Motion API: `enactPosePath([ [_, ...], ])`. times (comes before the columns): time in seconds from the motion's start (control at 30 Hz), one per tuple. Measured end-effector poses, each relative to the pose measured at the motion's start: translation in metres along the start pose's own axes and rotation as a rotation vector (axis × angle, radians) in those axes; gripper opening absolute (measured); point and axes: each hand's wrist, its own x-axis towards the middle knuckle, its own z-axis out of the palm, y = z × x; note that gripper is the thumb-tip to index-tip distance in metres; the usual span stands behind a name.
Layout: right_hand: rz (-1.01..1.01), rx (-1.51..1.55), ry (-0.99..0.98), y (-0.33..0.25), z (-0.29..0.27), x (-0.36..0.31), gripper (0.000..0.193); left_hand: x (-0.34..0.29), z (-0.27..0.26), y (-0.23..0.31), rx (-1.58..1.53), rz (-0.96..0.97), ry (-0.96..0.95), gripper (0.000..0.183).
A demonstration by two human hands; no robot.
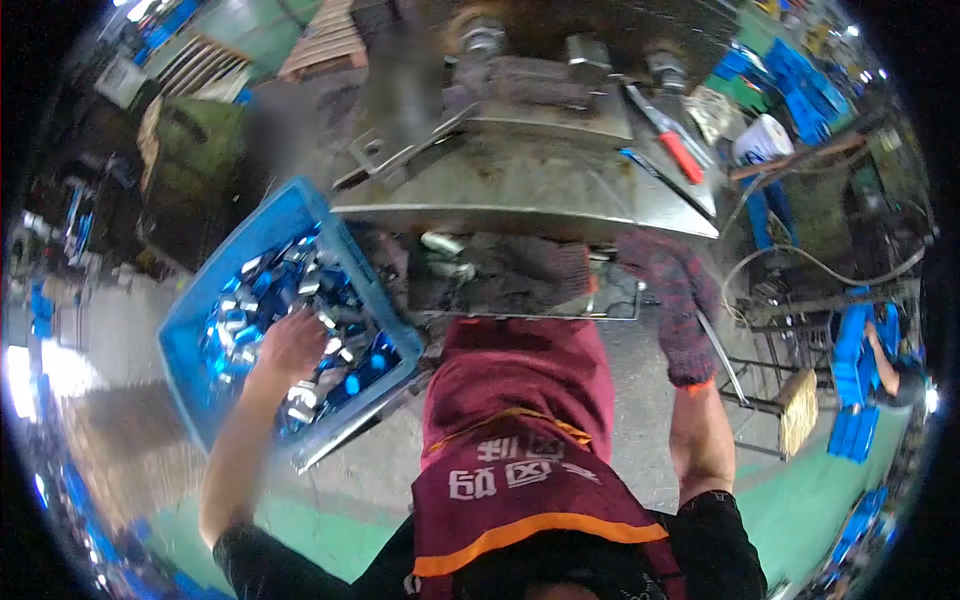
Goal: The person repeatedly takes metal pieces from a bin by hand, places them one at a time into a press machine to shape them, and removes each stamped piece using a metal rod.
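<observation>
My bare left hand (293, 345) reaches down into a blue plastic bin (186, 365) and touches the heap of small shiny metal pieces (240, 325), some silver and some blue. Its fingertips are blurred among the pieces, so I cannot see whether they grip one. My right hand (672, 285) wears a dark red and grey knitted glove with an orange cuff. It is at the front edge of a steel worktable (530, 180), beside the right end of an open drawer or tray. Its fingers are mostly hidden. A dark knitted glove (545, 270) lies in that tray.
On the worktable's right side lie a red-handled tool (680, 155) and a thin dark rod (665, 180). A metal bracket (400, 150) rests at its left. A stool (797, 412) stands at the right, near a hose (790, 250). Farther right, another person (895, 375) handles blue bins.
</observation>
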Motion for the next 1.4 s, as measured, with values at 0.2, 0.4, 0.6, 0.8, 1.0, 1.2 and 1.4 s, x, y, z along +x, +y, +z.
enactPosePath([
  [0.2, -0.042, -0.053, -0.068, -0.017, 0.014, 0.06, 0.029, -0.009, -0.03, 0.023, -0.678, -0.379, 0.389, 0.01],
  [0.4, 0.032, 0.074, -0.028, -0.008, 0.03, 0.138, 0.026, -0.019, -0.032, 0.016, -0.643, -0.643, 0.009, 0.025],
  [0.6, -0.016, 0.0, -0.075, 0.001, 0.035, 0.178, 0.023, -0.025, -0.007, 0.01, -0.404, -0.344, 0.099, 0.024],
  [0.8, -0.641, -0.777, -0.015, 0.025, 0.038, 0.145, 0.021, 0.008, -0.006, 0.007, -0.12, -0.084, 0.168, 0.035],
  [1.0, -0.243, -0.457, -0.082, 0.006, 0.021, 0.052, 0.02, 0.007, -0.012, -0.002, -0.086, 0.028, 0.08, 0.019],
  [1.2, -0.388, -0.347, -0.146, 0.009, -0.002, 0.02, 0.023, 0.005, -0.013, 0.003, -0.934, -0.613, 0.279, 0.015],
  [1.4, -0.517, -0.58, -0.186, -0.001, -0.012, 0.014, 0.024, 0.003, -0.007, -0.029, -1.352, -0.72, 0.438, 0.016],
])
